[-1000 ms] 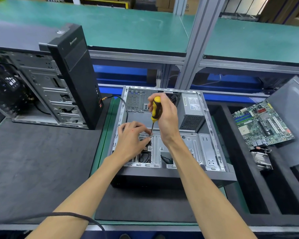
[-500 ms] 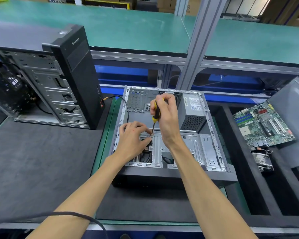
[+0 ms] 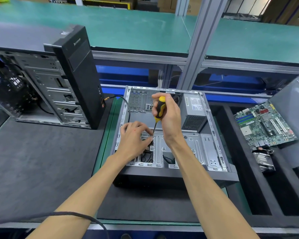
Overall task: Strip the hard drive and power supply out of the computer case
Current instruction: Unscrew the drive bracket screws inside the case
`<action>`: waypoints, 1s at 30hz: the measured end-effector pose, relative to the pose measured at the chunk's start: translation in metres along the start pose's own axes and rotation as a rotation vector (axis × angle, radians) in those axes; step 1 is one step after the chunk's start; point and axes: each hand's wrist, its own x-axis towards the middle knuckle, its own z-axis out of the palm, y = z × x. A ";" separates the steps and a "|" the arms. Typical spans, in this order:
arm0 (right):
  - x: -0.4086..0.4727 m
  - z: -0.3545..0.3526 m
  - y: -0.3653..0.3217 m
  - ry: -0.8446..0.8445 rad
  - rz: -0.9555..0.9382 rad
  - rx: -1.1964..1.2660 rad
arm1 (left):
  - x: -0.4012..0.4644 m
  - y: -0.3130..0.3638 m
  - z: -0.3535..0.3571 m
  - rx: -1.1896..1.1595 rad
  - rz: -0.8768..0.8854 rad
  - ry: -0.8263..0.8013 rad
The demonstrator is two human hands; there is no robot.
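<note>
1 open computer case [image 3: 212, 135] flat at centre, 1 power supply [image 3: 194, 111] far right inside; right hand [image 3: 169, 116] grips 1 screwdriver [image 3: 160, 107], left hand [image 3: 135, 138] pinches at its tip; 1 motherboard [image 3: 264, 123] right

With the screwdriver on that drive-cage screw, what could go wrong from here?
The screw could drop into the open case if the left hand fingertips beside it miss it. The screwdriver, gripped by the right hand, is tilted, so its tip may slip toward those fingers or the cables below.
</note>
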 end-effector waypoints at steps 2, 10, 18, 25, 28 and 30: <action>-0.001 0.001 0.001 0.006 -0.012 0.042 | 0.000 0.001 -0.001 -0.013 -0.001 0.003; -0.001 0.000 0.004 0.016 0.017 0.049 | 0.002 0.004 -0.003 -0.002 -0.022 -0.034; 0.003 -0.007 -0.005 0.067 -0.019 0.264 | 0.005 0.009 -0.001 0.022 -0.069 -0.025; 0.003 -0.025 -0.013 0.158 -0.040 0.323 | 0.003 0.011 0.004 0.045 -0.024 0.077; 0.002 -0.036 -0.016 0.229 -0.032 0.374 | 0.003 0.017 0.002 -0.055 -0.006 0.137; 0.002 -0.044 -0.018 0.270 -0.009 0.412 | 0.003 0.025 0.003 -0.172 0.011 0.102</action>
